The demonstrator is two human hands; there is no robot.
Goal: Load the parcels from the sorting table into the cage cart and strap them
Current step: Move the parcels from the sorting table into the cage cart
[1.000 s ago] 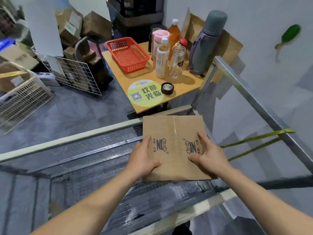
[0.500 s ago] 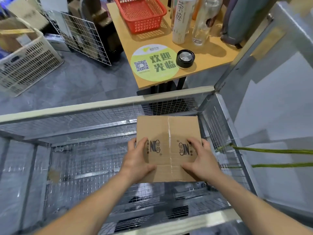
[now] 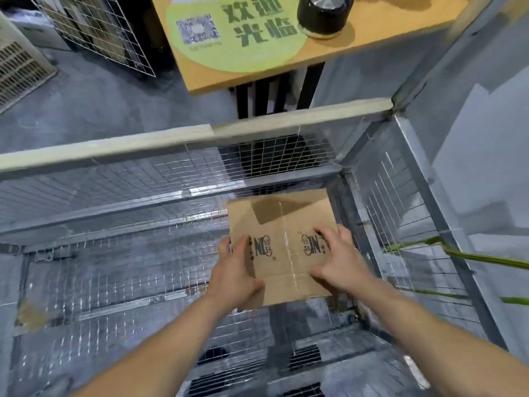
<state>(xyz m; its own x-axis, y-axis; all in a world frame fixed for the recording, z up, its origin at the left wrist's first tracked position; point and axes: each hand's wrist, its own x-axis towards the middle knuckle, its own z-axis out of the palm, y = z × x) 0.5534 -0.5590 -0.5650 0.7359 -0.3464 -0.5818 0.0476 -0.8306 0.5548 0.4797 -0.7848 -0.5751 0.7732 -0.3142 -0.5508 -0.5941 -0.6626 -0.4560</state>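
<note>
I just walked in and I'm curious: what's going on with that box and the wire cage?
A person holds a cardboard box with both hands, the left hand at its left edge and the right hand at its right. The box is down inside the wire cage cart, near the far right corner. Whether it rests on the cart floor yet is unclear. Green straps run by the cart's right side, not yet around any parcel.
</note>
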